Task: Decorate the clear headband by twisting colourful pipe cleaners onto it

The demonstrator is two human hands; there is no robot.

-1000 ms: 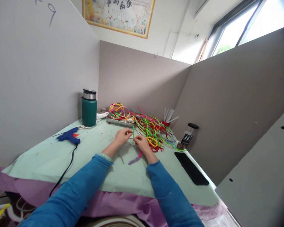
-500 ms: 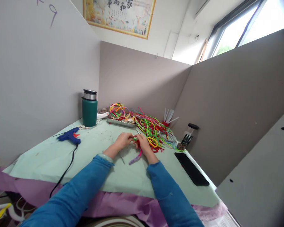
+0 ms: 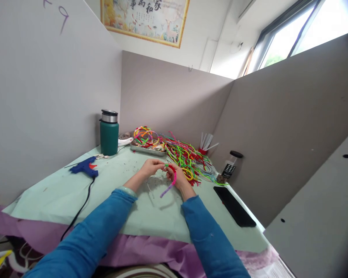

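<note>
A curved headband (image 3: 174,178), wrapped in fuzzy pipe cleaner of purple, pink, red and green, is held between my two hands over the table. My left hand (image 3: 151,167) pinches it by the green part at the top. Fingers of my right hand (image 3: 177,178) are closed around its red stretch, and some of them are hidden behind it. Below my left hand a thin bare grey strip hangs down, seemingly the band's other leg. Just beyond my right hand lies a heap of colourful pipe cleaners (image 3: 181,151).
At left are a blue glue gun (image 3: 85,167) with a black cord and a green bottle (image 3: 109,135). Behind stands a metal tray (image 3: 147,151) holding wrapped bands. Glue sticks (image 3: 206,141), a black-lidded jar (image 3: 229,168) and a black phone-like slab (image 3: 234,206) are at right. Grey partitions enclose the table.
The band has turned in my hands, so its red and pink curve now shows in front of my right hand. My left hand has shifted slightly up; its fingers are straighter.
</note>
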